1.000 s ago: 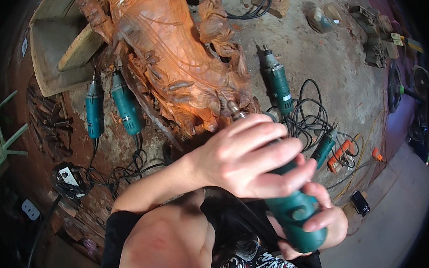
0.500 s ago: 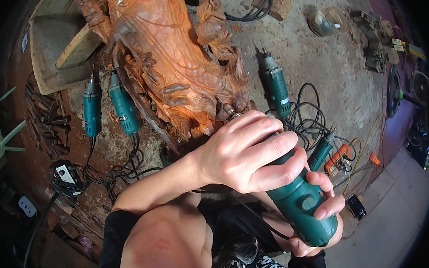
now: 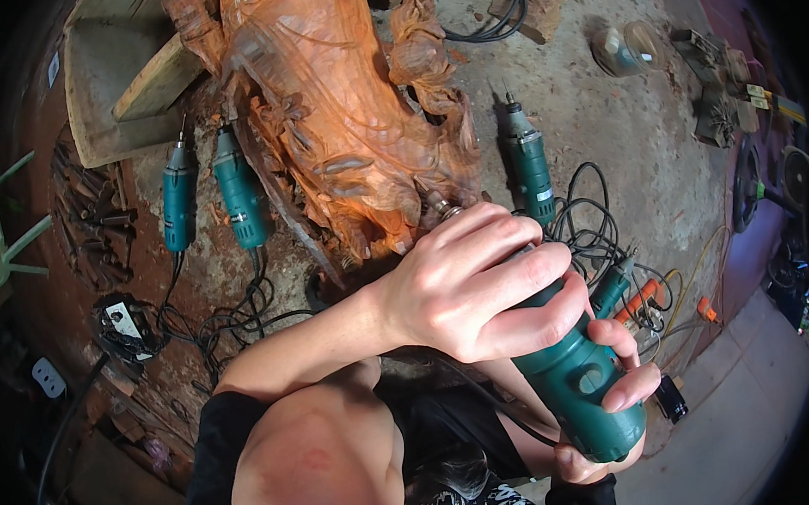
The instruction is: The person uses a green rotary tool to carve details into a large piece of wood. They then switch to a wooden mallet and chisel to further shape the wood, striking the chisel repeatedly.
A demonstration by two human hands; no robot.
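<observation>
A green die grinder (image 3: pixel 572 383) slants across the front, with both my hands closed around it. My left hand (image 3: pixel 481 289) wraps over its front part, near the metal collet. My right hand (image 3: pixel 630 382) grips the rear of the body from the right, its fingers curled over the casing and the thumb below. The grinder's metal nose meets the lower edge of a large reddish-brown wood carving (image 3: pixel 335 99) with carved folds. The bit's very tip cannot be made out.
Two green die grinders (image 3: pixel 177 206) lie left of the carving, and another grinder (image 3: pixel 531 166) lies to its right. Tangled black cords (image 3: pixel 588 218) run beside them. A wooden box (image 3: pixel 100 114), a heap of chisels (image 3: pixel 92 211) and a clear container (image 3: pixel 628 49) sit farther out.
The whole view has shifted slightly, so everything appears a little farther right and lower. Both hands keep their grip, and the grinder's nose stays at the carving's lower edge.
</observation>
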